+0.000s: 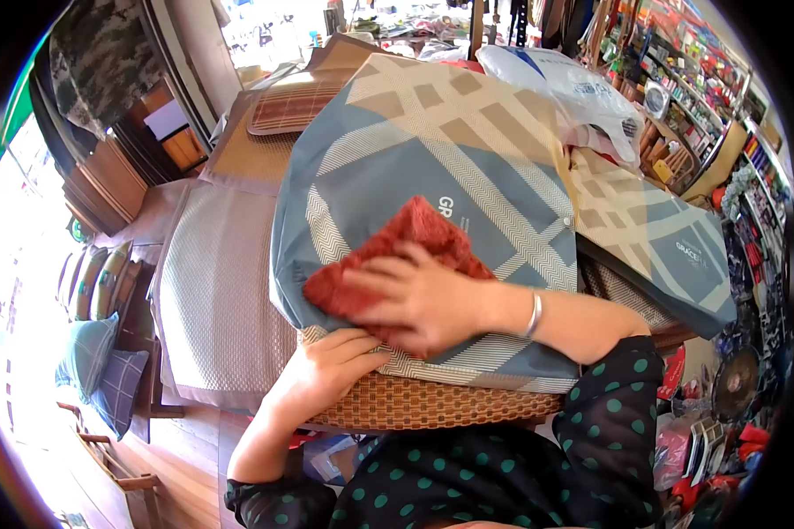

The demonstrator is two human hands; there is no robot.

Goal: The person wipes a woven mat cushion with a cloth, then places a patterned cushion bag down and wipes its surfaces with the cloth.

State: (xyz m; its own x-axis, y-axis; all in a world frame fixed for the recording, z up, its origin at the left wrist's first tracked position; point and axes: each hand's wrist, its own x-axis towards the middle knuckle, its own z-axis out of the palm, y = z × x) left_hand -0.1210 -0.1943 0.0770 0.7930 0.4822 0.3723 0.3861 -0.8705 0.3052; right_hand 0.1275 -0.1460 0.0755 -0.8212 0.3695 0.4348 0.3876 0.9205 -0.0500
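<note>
My right hand [419,300] lies on a fuzzy red cloth [419,225], fingers spread and slightly blurred, palm down. Beneath the cloth is a blue-grey and beige patterned fabric cover [370,185] with white chevron bands and printed lettering, partly hidden. Just left of the cloth, my left hand [331,366] rests with its fingers laid flat over the cover's near edge. Under that edge shows a brown woven mat [441,404]. The thumb of my left hand cannot be made out.
Left of the cover lies a silvery-grey mat [229,282]. A second patterned cover [662,234] and a white plastic bag [582,93] sit on the right. Cushions [101,357] are stacked at lower left. Crowded shelves [688,97] line the right side.
</note>
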